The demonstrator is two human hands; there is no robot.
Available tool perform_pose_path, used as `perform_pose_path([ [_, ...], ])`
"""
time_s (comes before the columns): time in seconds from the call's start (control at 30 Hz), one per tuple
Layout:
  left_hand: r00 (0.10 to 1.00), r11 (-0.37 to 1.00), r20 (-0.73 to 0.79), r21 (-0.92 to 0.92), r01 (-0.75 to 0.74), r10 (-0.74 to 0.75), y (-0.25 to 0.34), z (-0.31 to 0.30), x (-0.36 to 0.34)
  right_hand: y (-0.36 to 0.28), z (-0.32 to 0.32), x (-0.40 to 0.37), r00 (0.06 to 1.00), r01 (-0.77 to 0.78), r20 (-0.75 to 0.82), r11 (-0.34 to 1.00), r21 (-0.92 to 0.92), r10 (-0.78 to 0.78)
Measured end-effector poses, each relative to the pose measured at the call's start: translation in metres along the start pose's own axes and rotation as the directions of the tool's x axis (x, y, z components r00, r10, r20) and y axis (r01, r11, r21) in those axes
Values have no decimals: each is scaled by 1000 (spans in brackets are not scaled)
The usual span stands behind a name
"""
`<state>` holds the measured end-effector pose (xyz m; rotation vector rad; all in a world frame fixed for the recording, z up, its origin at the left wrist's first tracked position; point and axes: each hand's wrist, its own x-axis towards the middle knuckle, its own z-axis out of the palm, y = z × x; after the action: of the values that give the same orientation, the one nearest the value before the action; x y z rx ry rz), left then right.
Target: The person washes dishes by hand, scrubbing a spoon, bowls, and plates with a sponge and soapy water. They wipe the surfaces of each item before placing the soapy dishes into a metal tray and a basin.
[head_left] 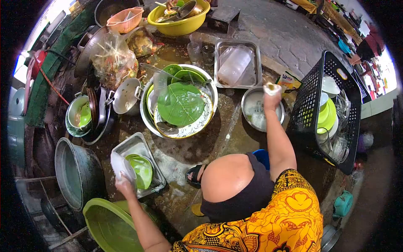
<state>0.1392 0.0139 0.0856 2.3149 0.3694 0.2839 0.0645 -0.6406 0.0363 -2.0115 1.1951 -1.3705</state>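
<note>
My left hand (124,185) grips a white bowl (121,167), seen tilted from the side. The bowl is over a rectangular metal tray (133,145) where green bowls (141,171) sit in suds. At the right, my right hand (272,101) is closed around a foamy sponge (272,88), partly covered by the fingers. Below that hand lies a round metal basin (253,110) of soapy water. Between my hands, a large metal basin (145,110) holds a green leaf-shaped plate (180,104), a patterned white plate (197,126) and green bowls.
A black crate (304,103) on the right holds dishes and glasses. Behind are a metal tray (217,63) with a plastic container (236,65), glasses (194,51) and a yellow basin (178,26) of dirty cookware. A scrap-filled bag (113,61), pots and a green tub (111,227) stand left.
</note>
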Motion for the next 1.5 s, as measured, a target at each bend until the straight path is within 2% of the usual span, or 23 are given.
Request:
perform_pose_path([
  [0.03,999,995,17,97,-31,30,11,5,-10,19,-5,3,998,29,-54,999,-23,-30],
  [0.1,996,992,0,91,-88,88,-2,21,-22,41,-17,7,993,-94,73,994,-50,98],
  [0.2,989,946,-12,296,-135,145,-15,37,-35,66,-10,1,972,-142,188,990,-21,143],
  [0.3,988,893,62,423,-154,141,-19,51,-47,36,-4,-13,956,38,292,998,-54,-21],
  [0.37,980,878,27,438,-191,199,-15,57,-60,-9,3,-24,914,47,391,984,169,-111],
  [0.43,903,731,145,542,-415,405,-25,63,-65,-72,13,-40,813,-154,573,910,386,-105],
  [0.5,896,710,167,557,-431,412,-30,68,-69,-95,40,-71,626,-163,727,864,476,-282],
  [0.57,887,675,338,576,-460,315,-29,72,-72,-159,31,-96,482,169,750,888,428,-453],
  [0.6,888,684,376,577,-447,264,-34,75,-74,-166,47,-116,261,159,887,923,350,-381],
  [0.63,891,684,372,580,-443,262,-34,76,-76,-179,51,-133,138,359,902,870,339,-408],
  [0.67,888,672,403,596,-439,223,-34,78,-78,-192,53,-150,65,438,929,847,301,-364],
  [0.83,897,698,440,656,-287,-46,-17,77,-76,-202,70,-191,-16,619,899,702,352,-437],
  [0.9,909,731,417,620,-284,-1,-10,75,-78,-202,77,-198,-30,647,880,661,379,-475],
  [1.0,910,820,391,471,-325,136,-3,78,-72,-202,82,-199,-187,706,800,488,513,-570],
  [1.1,891,873,345,281,-399,296,21,89,-65,-211,80,-196,-267,692,819,490,530,-508],
  [1.17,873,919,330,36,-393,360,47,97,-59,-217,63,-188,-237,699,805,481,530,-543],
  [1.2,876,921,326,37,-389,356,58,104,-56,-218,58,-185,-209,671,763,478,567,-612],
  [1.23,876,955,440,-289,-68,196,69,111,-52,-224,49,-182,-179,642,715,471,605,-676],
  [1.27,806,799,585,-524,294,87,81,117,-49,-231,40,-182,-169,618,733,509,600,-659],
  [1.3,809,797,582,-527,296,84,97,118,-48,-239,30,-182,-175,618,730,504,604,-660],
  [1.37,698,592,714,-540,599,-55,131,117,-44,-251,12,-183,-157,552,714,539,636,-683],
  [1.43,666,561,740,-511,651,-98,140,126,-39,-261,1,-190,-174,478,655,518,709,-735],
  [1.5,626,252,776,-591,766,-83,148,130,-36,-273,-14,-196,-237,466,604,456,758,-761],
])
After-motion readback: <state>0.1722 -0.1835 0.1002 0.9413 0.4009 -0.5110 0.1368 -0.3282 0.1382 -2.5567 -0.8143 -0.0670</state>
